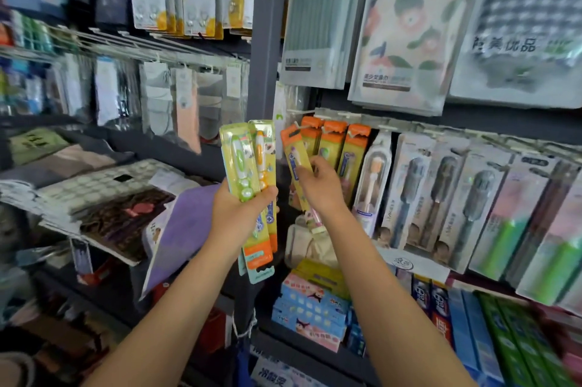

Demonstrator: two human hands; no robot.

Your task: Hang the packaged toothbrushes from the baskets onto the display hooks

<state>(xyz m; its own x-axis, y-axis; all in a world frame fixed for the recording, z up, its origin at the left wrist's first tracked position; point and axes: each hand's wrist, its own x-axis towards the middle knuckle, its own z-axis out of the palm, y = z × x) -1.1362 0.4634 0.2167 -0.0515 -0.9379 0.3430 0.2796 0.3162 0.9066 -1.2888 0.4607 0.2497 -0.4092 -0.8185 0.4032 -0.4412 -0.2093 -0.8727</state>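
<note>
Left hand (241, 207): grips a bundle of toothbrush packs (252, 172), held upright
Right hand (321, 185): pinches a single orange-topped pack (294, 156), tilted, its top just beside the hanging orange packs (333, 147) above the hand

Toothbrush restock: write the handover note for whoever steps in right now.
Left hand: grips two packs, green and orange brushes, orange header ends down.
Right hand: holds one orange-topped pack, tilted, its top just left of the hook; not yet hung.
Done: three matching hung packs on the hooks beside it.
Left: hang this pack, then flip and hang the two from the left hand. No baskets in view.
</note>
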